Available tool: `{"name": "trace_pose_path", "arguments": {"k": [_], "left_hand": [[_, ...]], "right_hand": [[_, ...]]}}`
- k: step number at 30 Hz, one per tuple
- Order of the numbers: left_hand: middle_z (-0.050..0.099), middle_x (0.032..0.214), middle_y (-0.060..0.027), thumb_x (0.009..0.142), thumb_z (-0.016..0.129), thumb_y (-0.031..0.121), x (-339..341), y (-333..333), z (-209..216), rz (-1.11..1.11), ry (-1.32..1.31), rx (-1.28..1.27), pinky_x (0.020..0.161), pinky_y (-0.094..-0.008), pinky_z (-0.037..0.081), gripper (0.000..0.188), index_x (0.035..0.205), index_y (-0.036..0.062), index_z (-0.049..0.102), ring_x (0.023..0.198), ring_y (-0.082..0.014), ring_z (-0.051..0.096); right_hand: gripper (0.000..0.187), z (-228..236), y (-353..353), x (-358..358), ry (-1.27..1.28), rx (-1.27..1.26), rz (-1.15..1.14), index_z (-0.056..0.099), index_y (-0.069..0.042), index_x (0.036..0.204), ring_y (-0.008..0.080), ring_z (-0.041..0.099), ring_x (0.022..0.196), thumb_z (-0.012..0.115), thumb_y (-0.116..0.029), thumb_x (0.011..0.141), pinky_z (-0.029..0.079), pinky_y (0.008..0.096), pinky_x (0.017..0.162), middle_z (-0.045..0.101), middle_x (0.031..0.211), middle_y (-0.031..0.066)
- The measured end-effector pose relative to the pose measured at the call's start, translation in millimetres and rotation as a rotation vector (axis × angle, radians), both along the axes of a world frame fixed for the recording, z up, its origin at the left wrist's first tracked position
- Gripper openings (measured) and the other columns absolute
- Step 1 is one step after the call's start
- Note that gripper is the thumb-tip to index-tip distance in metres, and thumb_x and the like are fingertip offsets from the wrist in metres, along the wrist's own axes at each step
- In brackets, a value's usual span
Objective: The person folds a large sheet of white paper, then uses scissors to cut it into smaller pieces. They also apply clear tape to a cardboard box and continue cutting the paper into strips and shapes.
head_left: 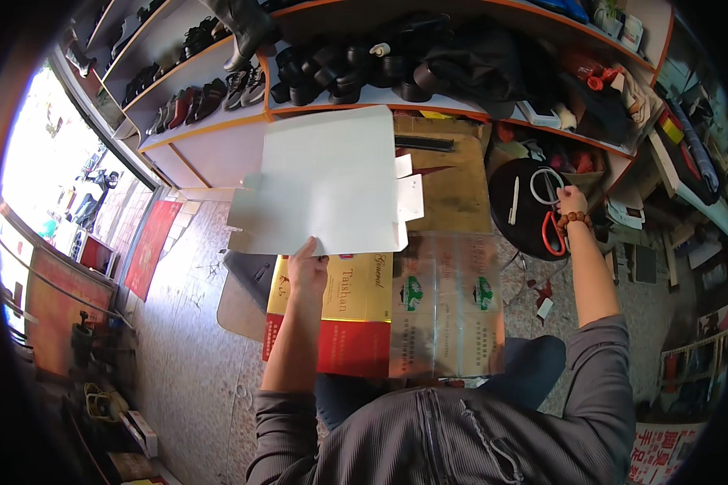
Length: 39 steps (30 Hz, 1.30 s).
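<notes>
In the head view, I see the person's left hand (306,265) holding a large white sheet (323,182) at its near edge. One finger lies upon the sheet and the others are curled by the edge, so the grip is closed. The sheet is above the left part of the work surface, covering some of the printed cardboard (360,299), and small cut tabs (411,197) stand out at its right side.

The right hand (570,202) is stretched to a round black seat (518,241). Its fingers are bent, at the edge of a grey ring (534,187) and near a red loop (547,234); whether they grip either one, I cannot tell. A white pen (515,198) lies to the left of these. Brown beads (574,218) go around the right wrist. Behind, shoes (194,105) stand on shelves.
</notes>
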<state>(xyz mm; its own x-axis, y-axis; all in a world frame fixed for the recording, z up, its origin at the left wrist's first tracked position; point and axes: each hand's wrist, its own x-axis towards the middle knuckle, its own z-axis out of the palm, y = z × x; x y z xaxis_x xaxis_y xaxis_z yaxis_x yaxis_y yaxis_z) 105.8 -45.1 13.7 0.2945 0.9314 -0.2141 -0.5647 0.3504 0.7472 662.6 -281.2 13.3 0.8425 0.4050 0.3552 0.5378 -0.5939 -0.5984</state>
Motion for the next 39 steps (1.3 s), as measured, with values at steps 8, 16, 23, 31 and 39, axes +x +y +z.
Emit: {"name": "trace_pose_path", "arguments": {"k": [8,16,23,31,39], "left_hand": [[0.056,0.114,-0.0101,0.091,0.048,0.002,-5.7,-13.1,13.7,-0.098,-0.197,0.122,0.089,-0.0374,0.048,0.028,0.120,0.0024,0.048,0.106,-0.0230,0.055],[0.056,0.107,-0.0089,0.091,0.049,0.000,0.7,-27.4,33.3,-0.036,-0.162,0.142,0.084,-0.0367,0.049,0.026,0.117,0.0028,0.048,0.099,-0.0214,0.057],[0.055,0.109,-0.0086,0.092,0.048,0.002,-4.7,-36.1,50.4,-0.048,-0.134,0.166,0.079,-0.0370,0.050,0.026,0.118,0.0025,0.046,0.097,-0.0221,0.057],[0.055,0.105,-0.0075,0.092,0.049,0.003,3.7,-48.6,58.1,0.020,-0.146,0.158,0.071,-0.0351,0.050,0.022,0.114,0.0047,0.048,0.090,-0.0212,0.057],[0.056,0.109,-0.0050,0.092,0.049,0.003,31.0,-88.1,101.5,0.208,-0.204,0.214,0.082,-0.0329,0.049,0.021,0.113,0.0050,0.051,0.098,-0.0167,0.056]], "right_hand": [[0.026,-2.8,-28.5,-47.8,-0.191,-0.129,0.006,0.058,-0.007,0.101,0.0370,0.054,0.100,0.062,-0.019,0.079,0.046,0.0438,0.085,0.055,0.106,0.0182],[0.044,21.2,-51.6,-91.7,-0.038,-0.487,0.008,0.042,-0.003,0.115,0.0380,0.049,0.108,0.061,-0.005,0.075,0.046,0.0438,0.089,0.047,0.114,0.0223],[0.028,62.4,-53.3,-82.8,-0.231,-0.758,0.031,0.042,-0.006,0.109,0.0356,0.056,0.101,0.054,-0.007,0.084,0.052,0.0412,0.080,0.049,0.112,0.0190],[0.043,86.0,-126.9,-96.8,-0.144,-0.687,0.000,0.040,-0.011,0.121,0.0380,0.059,0.094,0.054,-0.005,0.081,0.051,0.0439,0.076,0.051,0.115,0.0210],[0.036,81.5,-117.3,-246.5,1.234,0.678,0.517,0.047,-0.007,0.116,0.0055,0.046,0.057,0.062,-0.003,0.083,0.036,0.0177,0.045,0.047,0.073,-0.0028]]}}
